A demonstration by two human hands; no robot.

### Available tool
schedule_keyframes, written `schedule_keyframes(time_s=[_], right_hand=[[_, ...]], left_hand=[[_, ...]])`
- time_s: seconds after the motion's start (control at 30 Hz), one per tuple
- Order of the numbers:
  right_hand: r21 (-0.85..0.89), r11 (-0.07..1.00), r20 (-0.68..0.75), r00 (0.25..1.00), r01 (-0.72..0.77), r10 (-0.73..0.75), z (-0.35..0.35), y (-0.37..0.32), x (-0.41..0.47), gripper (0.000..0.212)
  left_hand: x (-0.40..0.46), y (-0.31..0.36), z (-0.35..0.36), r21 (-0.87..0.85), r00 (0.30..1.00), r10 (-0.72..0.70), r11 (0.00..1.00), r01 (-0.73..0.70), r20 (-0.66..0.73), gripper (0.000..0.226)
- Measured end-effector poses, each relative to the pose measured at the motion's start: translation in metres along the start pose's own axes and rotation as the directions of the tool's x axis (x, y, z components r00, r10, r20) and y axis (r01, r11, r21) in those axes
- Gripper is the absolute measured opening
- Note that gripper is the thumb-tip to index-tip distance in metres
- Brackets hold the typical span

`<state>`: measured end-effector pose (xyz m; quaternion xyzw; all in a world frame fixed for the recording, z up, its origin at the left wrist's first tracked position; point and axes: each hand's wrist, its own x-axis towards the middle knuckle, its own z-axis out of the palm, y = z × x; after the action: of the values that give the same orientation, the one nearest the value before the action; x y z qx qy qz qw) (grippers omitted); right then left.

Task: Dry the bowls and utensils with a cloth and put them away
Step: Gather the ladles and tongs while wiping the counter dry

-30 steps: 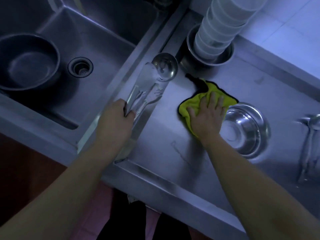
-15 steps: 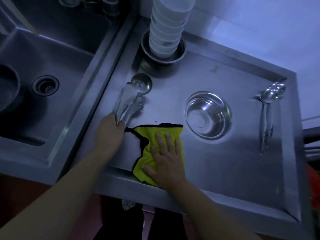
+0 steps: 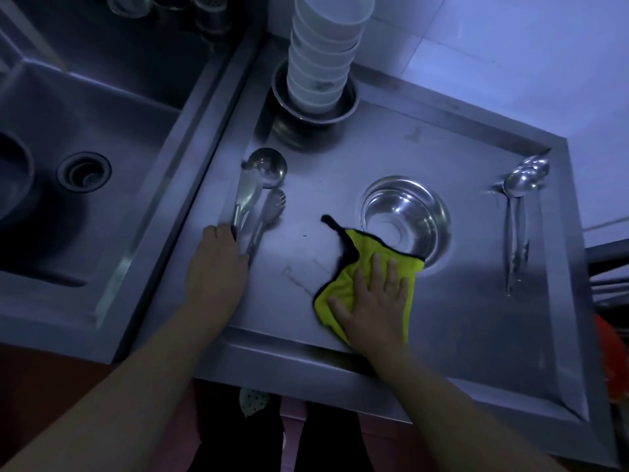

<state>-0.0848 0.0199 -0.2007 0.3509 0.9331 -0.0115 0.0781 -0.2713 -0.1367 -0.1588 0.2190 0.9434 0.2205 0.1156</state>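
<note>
My left hand (image 3: 218, 264) grips the handle ends of a bundle of metal utensils (image 3: 253, 199), a ladle, a spatula and a fork, which lie on the steel drainboard (image 3: 459, 335). My right hand (image 3: 372, 301) presses flat with straight fingers on a yellow cloth (image 3: 354, 267) with black edging, spread on the drainboard. Just beyond the cloth stands a steel bowl (image 3: 405, 212), upright; the cloth's far corner touches its rim. Several spoons (image 3: 519, 212) lie at the right side of the drainboard.
A tall stack of white bowls (image 3: 323, 59) stands in a metal bowl at the back of the drainboard. A sink basin (image 3: 112, 137) with a drain (image 3: 84, 172) lies to the left, a dark bowl at its left edge. A tiled wall runs behind.
My right hand has slid the cloth to the right, up against the steel bowl. My left hand keeps its grip on the utensil handles. The camera view has shifted slightly.
</note>
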Motion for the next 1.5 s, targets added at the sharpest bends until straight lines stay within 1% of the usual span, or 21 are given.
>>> schedule_keyframes(time_s=[0.07, 0.13, 0.23, 0.3, 0.4, 0.5, 0.6, 0.67, 0.73, 0.8, 0.87, 0.93, 1.0, 1.1, 1.2, 1.27, 1.37, 1.5], right_hand=[[0.003, 1.000, 0.006, 1.000, 0.022, -0.022, -0.005, -0.014, 0.027, 0.084], [0.021, 0.999, 0.042, 0.999, 0.033, -0.034, -0.010, -0.025, 0.060, 0.083], [0.065, 0.997, 0.048, 0.998, 0.035, -0.038, -0.017, -0.035, 0.106, 0.079], [0.073, 0.997, 0.065, 0.997, 0.031, -0.036, -0.017, -0.038, 0.115, 0.079], [0.045, 0.996, 0.061, 0.995, 0.079, -0.082, -0.011, -0.041, 0.090, 0.079], [0.055, 0.981, 0.061, 0.980, 0.187, -0.190, -0.002, -0.049, 0.035, 0.086], [0.102, 0.966, 0.141, 0.958, 0.237, -0.250, -0.002, -0.062, -0.016, 0.089], [0.141, 0.959, 0.235, 0.933, 0.245, -0.273, -0.006, -0.068, -0.036, 0.091], [0.190, 0.946, 0.297, 0.903, 0.264, -0.312, -0.014, -0.075, -0.051, 0.091], [0.190, 0.928, 0.268, 0.892, 0.321, -0.364, -0.020, -0.087, -0.067, 0.086], [0.140, 0.917, 0.195, 0.898, 0.374, -0.396, -0.021, -0.102, -0.083, 0.073], [0.123, 0.903, 0.167, 0.888, 0.412, -0.428, -0.021, -0.116, -0.092, 0.066], [0.130, 0.876, 0.146, 0.865, 0.464, -0.480, -0.020, -0.119, -0.093, 0.064], [0.142, 0.824, 0.106, 0.819, 0.548, -0.563, -0.015, -0.093, -0.093, 0.065], [0.153, 0.790, 0.090, 0.787, 0.594, -0.610, -0.011, -0.037, -0.097, 0.068], [0.148, 0.789, 0.083, 0.787, 0.596, -0.611, -0.008, 0.009, -0.101, 0.069], [0.142, 0.783, 0.085, 0.781, 0.605, -0.619, -0.004, 0.078, -0.108, 0.069], [0.145, 0.775, 0.089, 0.772, 0.615, -0.629, -0.001, 0.167, -0.118, 0.070]], left_hand=[[-0.003, -0.006, 0.001, 0.045, 0.998, 0.053, 0.998, -0.052, -0.018, 0.035], [-0.006, -0.010, -0.001, 0.082, 0.997, 0.077, 0.994, -0.076, -0.013, 0.042], [-0.011, -0.018, -0.010, 0.077, 0.992, 0.116, 0.991, -0.112, -0.047, 0.039], [-0.015, -0.026, -0.021, 0.039, 0.989, 0.121, 0.992, -0.118, -0.082, 0.039], [-0.022, -0.039, -0.043, -0.066, 0.992, 0.027, 0.997, -0.035, -0.126, 0.038], [-0.034, -0.049, -0.058, -0.075, 0.991, -0.042, 0.997, 0.033, -0.130, 0.032], [-0.051, -0.052, -0.064, -0.114, 0.985, -0.078, 0.992, 0.061, -0.151, 0.032], [-0.064, -0.053, -0.064, -0.132, 0.984, -0.083, 0.989, 0.063, -0.156, 0.033], [-0.076, -0.053, -0.064, -0.146, 0.984, -0.098, 0.986, 0.076, -0.148, 0.032], [-0.087, -0.052, -0.062, -0.176, 0.986, -0.104, 0.981, 0.081, -0.131, 0.033], [-0.099, -0.048, -0.060, -0.195, 0.990, -0.104, 0.977, 0.083, -0.100, 0.033], [-0.112, -0.043, -0.052, -0.161, 0.995, -0.071, 0.985, 0.059, -0.069, 0.032], [-0.127, -0.036, -0.039, -0.085, 0.999, -0.020, 0.996, 0.016, -0.046, 0.033], [-0.145, -0.021, -0.020, -0.014, 1.000, 0.005, 1.000, -0.005, -0.022, 0.032], [-0.160, 0.003, 0.000, 0.040, 0.999, -0.018, 0.999, 0.019, -0.031, 0.033], [-0.168, 0.027, 0.016, 0.030, 1.000, -0.021, 0.999, 0.022, -0.020, 0.036], [-0.174, 0.078, 0.044, -0.016, 0.999, -0.010, 1.000, 0.011, 0.040, 0.036], [-0.180, 0.145, 0.081, -0.053, 0.991, 0.056, 0.997, -0.050, 0.123, 0.037]])
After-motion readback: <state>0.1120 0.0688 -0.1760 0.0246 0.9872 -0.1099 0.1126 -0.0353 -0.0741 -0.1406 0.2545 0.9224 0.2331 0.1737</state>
